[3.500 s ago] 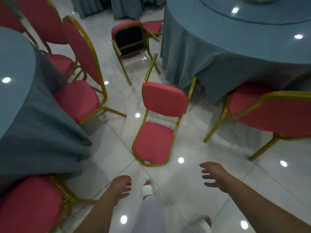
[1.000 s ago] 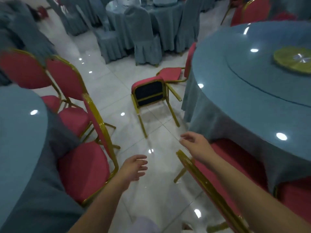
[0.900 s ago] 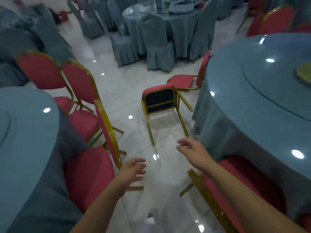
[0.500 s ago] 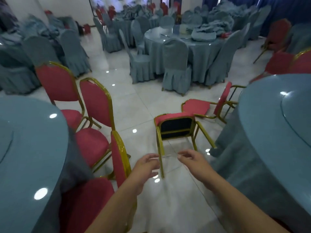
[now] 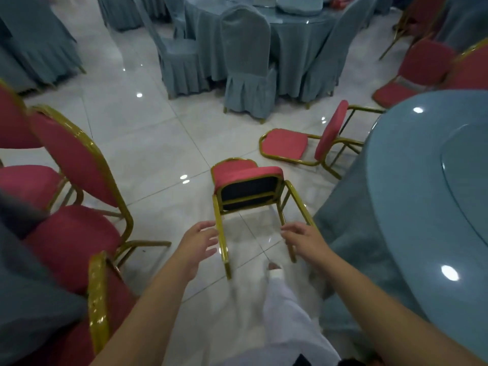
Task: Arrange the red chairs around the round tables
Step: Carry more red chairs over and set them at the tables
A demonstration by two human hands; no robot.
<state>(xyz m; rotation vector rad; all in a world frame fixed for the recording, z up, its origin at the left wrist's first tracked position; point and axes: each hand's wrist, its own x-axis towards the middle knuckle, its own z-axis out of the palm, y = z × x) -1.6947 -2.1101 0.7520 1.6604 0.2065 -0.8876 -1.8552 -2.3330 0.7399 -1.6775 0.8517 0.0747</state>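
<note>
The chair (image 5: pixel 248 188) lay tipped on its back on the floor (image 5: pixel 148 143), between two round tables. The black underside of its seat faced the camera and its gold legs pointed toward the person. Its red backrest lay flat on the tiles on the far side.

The left hand (image 5: pixel 196 245) was just beside the chair's left leg, fingers spread, grip wide and holding nothing. The right hand (image 5: pixel 303 240) was at the right leg, fingers loosely bent, grip wide and holding nothing. Contact between either hand and the frame could not be confirmed. A trouser leg (image 5: pixel 285 313) in white showed below, between the forearms; that area was blurred.

A second chair (image 5: pixel 303 146) lay overturned just beyond the first, its legs toward the right table. That tabletop (image 5: pixel 396 207) was round and glossy, its blue-grey cloth hanging to the floor, with a raised turntable (image 5: pixel 470 180) at its middle.

On the left, two upright chairs (image 5: pixel 76 159) stood side by side, seats toward the clothed left table (image 5: pixel 26 299). The gold frame of a nearer chair (image 5: pixel 97 294) showed at the lower left.

Farther off, covered chairs (image 5: pixel 245 62) in blue-grey fabric ringed a far table (image 5: pixel 290 30). More red chairs (image 5: pixel 422 64) stood at the upper right.
</note>
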